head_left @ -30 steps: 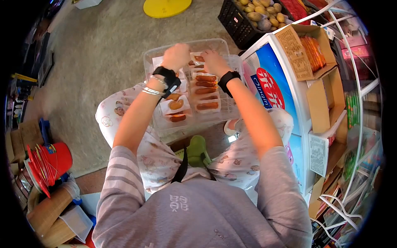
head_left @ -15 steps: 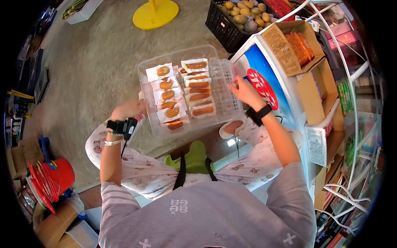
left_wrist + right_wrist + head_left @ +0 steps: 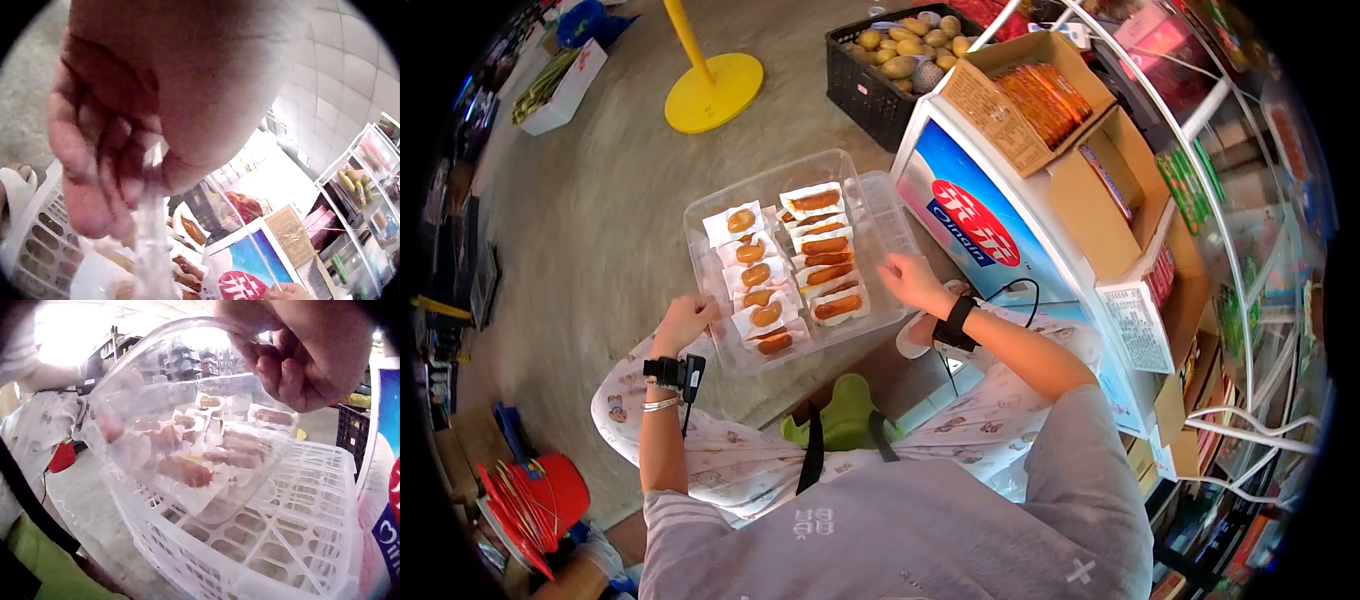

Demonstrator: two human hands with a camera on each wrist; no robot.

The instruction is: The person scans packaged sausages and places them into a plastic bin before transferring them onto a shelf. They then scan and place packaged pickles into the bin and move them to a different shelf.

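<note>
A clear plastic box (image 3: 718, 187) hovers or rests over a white slotted basket (image 3: 300, 544), in front of the seated person. Inside it, brown sausage-like pieces (image 3: 814, 202) and rounder ones (image 3: 741, 220) lie in two columns on white paper. The left hand (image 3: 686, 322) grips the box's left rim, its fingers curled round the clear edge in the left wrist view. At the right side, the right hand (image 3: 914, 282) holds the opposite rim; in the right wrist view that hand (image 3: 306, 356) has its fingers bent over the edge.
Right of the box stands a blue and white freezer (image 3: 960, 212) with opened cardboard boxes (image 3: 985, 110) on it. Beyond are a black crate (image 3: 855, 95) of potato-like produce and a yellow round base (image 3: 714, 93). A green stool (image 3: 847, 410) lies between the knees; a red bucket (image 3: 560, 492) is at left.
Both hands were over the pieces, then parted to the box's two sides and took hold of its rims. The head view has shifted, so the surroundings appear displaced.
</note>
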